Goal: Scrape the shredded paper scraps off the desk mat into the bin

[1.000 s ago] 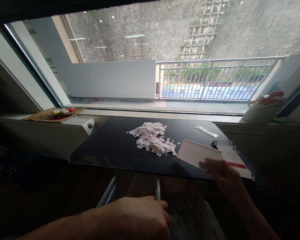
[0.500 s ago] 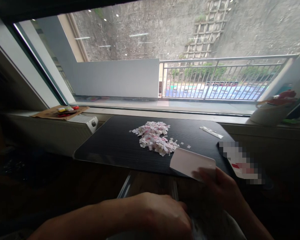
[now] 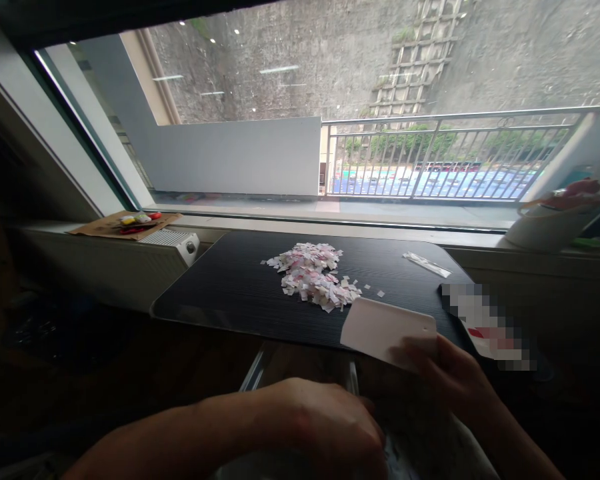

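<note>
Right hand (image 3: 455,375) grasping a pale flat sheet (image 3: 380,327) by its right end; sheet's left end, beyond the fingers, near paper scraps (image 3: 317,277); left hand (image 3: 325,420) lower, finger state indeterminable.

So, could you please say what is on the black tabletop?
The black tabletop holds a heap of paper scraps, a slim packet and a pixelated object. The pale sheet in the right hand hides part of it; anything beneath the heap is covered.

Daylight admitted through wide window (image 3: 260,100); metal railing (image 3: 427,158) and grey wall (image 3: 300,60) seen outside. Black surface (image 3: 220,287) placed near sill (image 3: 260,228), radiator (image 3: 130,263) mounted at left; interior dimly lit.
</note>
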`<state>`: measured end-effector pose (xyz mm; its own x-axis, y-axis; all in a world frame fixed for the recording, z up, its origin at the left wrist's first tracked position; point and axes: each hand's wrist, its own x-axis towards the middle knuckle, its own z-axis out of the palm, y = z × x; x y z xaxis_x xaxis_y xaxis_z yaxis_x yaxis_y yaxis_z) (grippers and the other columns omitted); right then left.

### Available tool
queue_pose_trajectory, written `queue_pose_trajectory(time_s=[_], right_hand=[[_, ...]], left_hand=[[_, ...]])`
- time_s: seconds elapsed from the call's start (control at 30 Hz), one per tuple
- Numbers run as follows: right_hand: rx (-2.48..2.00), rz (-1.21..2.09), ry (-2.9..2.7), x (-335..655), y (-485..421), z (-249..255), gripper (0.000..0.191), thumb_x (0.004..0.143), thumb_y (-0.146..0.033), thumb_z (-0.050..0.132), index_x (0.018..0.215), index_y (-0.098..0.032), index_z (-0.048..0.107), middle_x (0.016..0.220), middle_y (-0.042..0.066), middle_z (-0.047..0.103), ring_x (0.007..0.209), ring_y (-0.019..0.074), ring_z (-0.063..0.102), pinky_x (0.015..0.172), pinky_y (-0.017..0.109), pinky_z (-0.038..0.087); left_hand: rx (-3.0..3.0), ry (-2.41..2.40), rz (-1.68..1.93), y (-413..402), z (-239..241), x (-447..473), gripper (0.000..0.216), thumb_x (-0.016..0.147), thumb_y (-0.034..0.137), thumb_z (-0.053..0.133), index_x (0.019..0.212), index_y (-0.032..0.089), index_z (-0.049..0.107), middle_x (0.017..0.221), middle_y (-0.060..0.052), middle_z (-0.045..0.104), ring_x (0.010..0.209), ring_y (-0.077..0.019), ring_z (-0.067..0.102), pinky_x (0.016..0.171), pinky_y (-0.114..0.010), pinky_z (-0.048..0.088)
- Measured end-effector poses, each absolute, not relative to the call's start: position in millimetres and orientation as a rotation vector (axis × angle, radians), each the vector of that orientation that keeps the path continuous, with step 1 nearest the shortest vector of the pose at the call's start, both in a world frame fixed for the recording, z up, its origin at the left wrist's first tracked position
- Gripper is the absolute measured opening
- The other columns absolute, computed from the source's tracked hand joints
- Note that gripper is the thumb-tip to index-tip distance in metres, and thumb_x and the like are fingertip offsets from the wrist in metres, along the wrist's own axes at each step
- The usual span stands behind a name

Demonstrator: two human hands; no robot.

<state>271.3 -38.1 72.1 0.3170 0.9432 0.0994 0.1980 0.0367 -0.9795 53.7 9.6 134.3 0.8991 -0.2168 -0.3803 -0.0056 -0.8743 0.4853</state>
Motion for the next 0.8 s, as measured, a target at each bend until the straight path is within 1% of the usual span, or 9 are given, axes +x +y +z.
queue_pose_trajectory(time_s=[0.1,0.2,0.3,0.33,0.4,0.5,0.63,0.7,0.8], right_hand=[[-1.564,0.561,-1.031,281,-32,82,0.033,0.076,-0.054,0.075,0.087,-0.023,0.076,0.081,0.005,0.081,0.080,0.0295,0.076,0.072,0.038,0.060],[-1.705,0.350,-1.058,285,-22,94,0.028,0.075,-0.048,0.071,0.085,-0.022,0.075,0.074,0.004,0.078,0.075,0.0296,0.074,0.067,0.038,0.057],[-1.691,0.361,-1.094,279,-17,100,0.028,0.076,-0.048,0.067,0.086,-0.022,0.073,0.076,0.004,0.077,0.072,0.0279,0.073,0.065,0.036,0.055],[-1.679,0.371,-1.109,277,-17,101,0.028,0.076,-0.048,0.066,0.085,-0.023,0.072,0.075,0.004,0.077,0.073,0.0275,0.072,0.066,0.036,0.055],[-1.673,0.383,-1.127,275,-21,102,0.025,0.076,-0.048,0.065,0.080,-0.024,0.070,0.073,0.003,0.076,0.071,0.0269,0.072,0.066,0.036,0.055],[-1.699,0.371,-1.125,280,-30,102,0.027,0.074,-0.051,0.066,0.077,-0.024,0.070,0.070,0.003,0.074,0.068,0.0271,0.070,0.064,0.037,0.053],[-1.697,0.324,-1.084,283,-33,104,0.029,0.074,-0.051,0.067,0.081,-0.023,0.072,0.073,0.004,0.075,0.072,0.0286,0.071,0.067,0.039,0.054],[-1.654,0.365,-1.077,278,-31,105,0.027,0.075,-0.048,0.067,0.083,-0.023,0.071,0.076,0.004,0.077,0.073,0.0281,0.073,0.068,0.038,0.055],[-1.598,0.473,-1.126,267,-29,105,0.022,0.077,-0.045,0.068,0.081,-0.024,0.070,0.074,0.003,0.078,0.071,0.0262,0.073,0.066,0.035,0.056]], left_hand=[[2.604,-0.143,-0.566,9,133,51,0.010,0.077,0.022,0.066,0.077,0.023,0.057,0.092,-0.001,0.067,0.090,-0.0222,0.059,0.054,-0.033,0.038],[2.634,-0.149,-0.509,6,130,40,0.008,0.076,0.020,0.064,0.074,0.022,0.057,0.090,-0.001,0.068,0.084,-0.0218,0.056,0.052,-0.033,0.035],[2.698,-0.058,-0.436,3,127,19,0.010,0.075,0.019,0.064,0.070,0.021,0.055,0.088,-0.001,0.068,0.084,-0.0218,0.053,0.051,-0.034,0.032],[2.695,-0.058,-0.417,1,127,12,0.010,0.076,0.022,0.065,0.070,0.021,0.056,0.089,-0.001,0.067,0.084,-0.0215,0.053,0.052,-0.034,0.031],[2.744,0.047,-0.421,-1,126,0,0.010,0.075,0.021,0.066,0.069,0.020,0.057,0.087,-0.002,0.066,0.082,-0.0213,0.052,0.053,-0.035,0.029],[2.739,0.145,-0.449,-5,125,-8,0.008,0.074,0.019,0.068,0.072,0.021,0.061,0.087,-0.001,0.065,0.085,-0.0216,0.052,0.055,-0.035,0.026],[2.739,0.191,-0.469,-8,125,-5,0.011,0.078,0.016,0.066,0.070,0.020,0.059,0.086,-0.001,0.065,0.086,-0.0202,0.052,0.057,-0.035,0.027],[2.739,0.191,-0.478,-8,125,-3,0.013,0.079,0.017,0.066,0.069,0.019,0.057,0.086,-0.001,0.065,0.085,-0.0198,0.051,0.057,-0.034,0.027],[2.727,0.190,-0.466,-9,125,-3,0.013,0.078,0.018,0.067,0.069,0.019,0.057,0.086,-0.001,0.065,0.085,-0.0199,0.052,0.057,-0.034,0.026]])
